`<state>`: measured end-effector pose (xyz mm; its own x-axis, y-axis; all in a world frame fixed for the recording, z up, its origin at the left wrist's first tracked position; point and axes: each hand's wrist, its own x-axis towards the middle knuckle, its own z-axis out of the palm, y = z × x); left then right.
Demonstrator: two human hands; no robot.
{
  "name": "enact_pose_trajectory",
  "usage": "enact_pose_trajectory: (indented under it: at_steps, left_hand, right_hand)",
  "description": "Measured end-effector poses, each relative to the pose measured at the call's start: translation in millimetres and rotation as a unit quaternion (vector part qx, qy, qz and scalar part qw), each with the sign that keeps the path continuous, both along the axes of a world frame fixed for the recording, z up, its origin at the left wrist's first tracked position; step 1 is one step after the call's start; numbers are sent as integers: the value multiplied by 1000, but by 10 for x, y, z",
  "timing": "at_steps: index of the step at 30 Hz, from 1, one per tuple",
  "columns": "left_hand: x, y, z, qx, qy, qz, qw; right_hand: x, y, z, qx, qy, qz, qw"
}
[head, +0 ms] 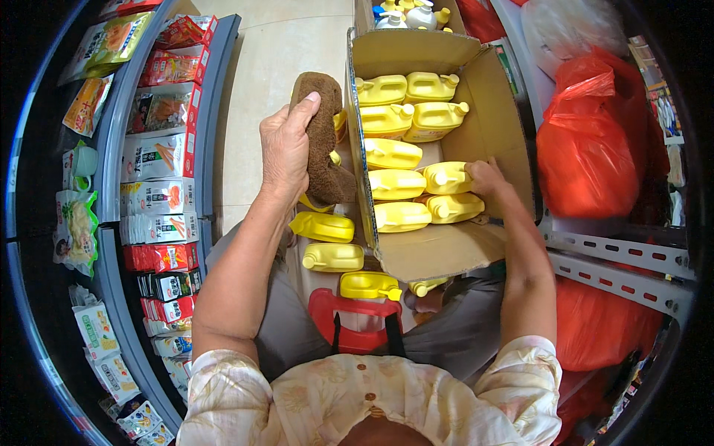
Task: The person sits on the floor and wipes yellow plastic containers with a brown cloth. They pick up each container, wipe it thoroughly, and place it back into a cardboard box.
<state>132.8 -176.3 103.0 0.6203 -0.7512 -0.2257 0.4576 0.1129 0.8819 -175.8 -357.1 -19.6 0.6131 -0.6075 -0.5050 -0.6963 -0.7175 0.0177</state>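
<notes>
My left hand (287, 145) grips a folded brown terry cloth (321, 139) with the thumb on top. Under and beside the cloth, parts of more yellow plastic show, mostly covered. Inside an open cardboard box (479, 125), several yellow plastic jugs (396, 184) with handles and caps stand in rows. My right hand (486, 177) reaches into the box and has its fingers on a yellow jug (446, 177) at the right side; the fingertips are partly hidden. Between the box and my legs, more yellow jugs (333, 257) are on the floor.
At left, shelves (220, 111) carry packaged snacks (153, 156). Behind the box is another carton with white pump bottles (421, 15). Red plastic bags (591, 139) bulge from a white metal rack (613, 251) on the right. A red plastic piece (321, 318) lies between my knees.
</notes>
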Motion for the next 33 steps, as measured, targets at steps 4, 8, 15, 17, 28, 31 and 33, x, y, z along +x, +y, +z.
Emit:
enact_pose_trajectory:
  at_steps: [4,8,15,17,28,31,33]
  left_hand:
    - [7,-18,-7,8,-5,1,1000]
    - [35,-11,-52,10,-11,-9,1000]
    - [35,-18,-7,8,-3,-7,1000]
    - [18,-16,14,13,2,-5,1000]
    - [35,-34,8,9,17,-3,1000]
    - [30,-40,10,-8,20,-3,1000]
    - [34,-39,13,-9,15,-3,1000]
  right_hand:
    - [-26,-45,-192,-5,41,21,999]
    - [2,-51,-264,-8,43,15,999]
    - [35,-54,-370,6,81,-30,996]
    - [49,-36,-352,-4,94,-13,995]
    - [145,19,-254,-4,-21,-85,996]
    - [108,-10,-340,-10,-21,-82,996]
    - [114,-4,-334,-10,-25,-81,996]
